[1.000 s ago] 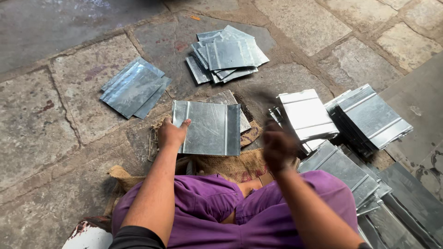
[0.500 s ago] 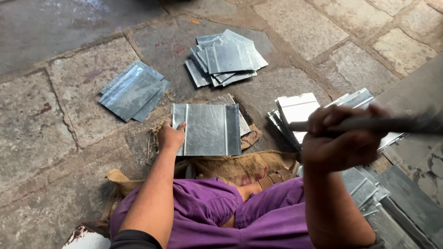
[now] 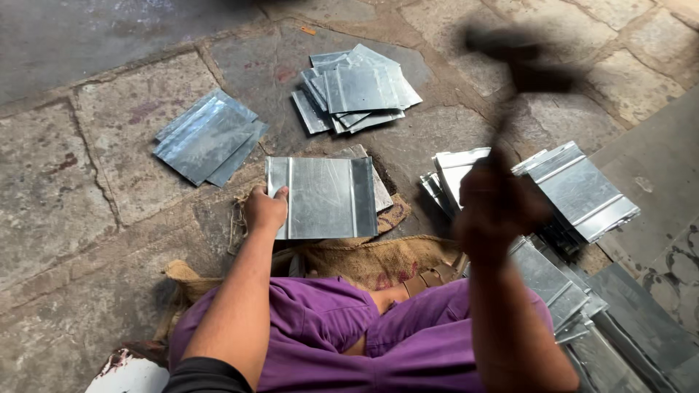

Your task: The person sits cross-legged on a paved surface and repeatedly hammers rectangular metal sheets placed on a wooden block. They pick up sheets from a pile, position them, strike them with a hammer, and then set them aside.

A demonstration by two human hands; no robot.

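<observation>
A rectangular grey metal sheet (image 3: 324,196) with folded edges lies on a burlap sack (image 3: 378,258) in front of my knees. My left hand (image 3: 265,211) presses down on its left edge, thumb on the sheet. My right hand (image 3: 495,207) is raised and blurred by motion, gripping the handle of a hammer (image 3: 520,69) whose dark head is up near the top right. I sit on the ground in purple trousers (image 3: 328,338).
Stacks of similar metal sheets lie on the stone paving: one at the left (image 3: 207,137), one at the top centre (image 3: 357,89), several at the right (image 3: 575,189) and along the lower right (image 3: 582,306). A white object (image 3: 131,371) sits at the bottom left.
My right hand has swung the hammer from low over the sheet's right side up to a raised position. My left hand and the sheet have stayed in place.
</observation>
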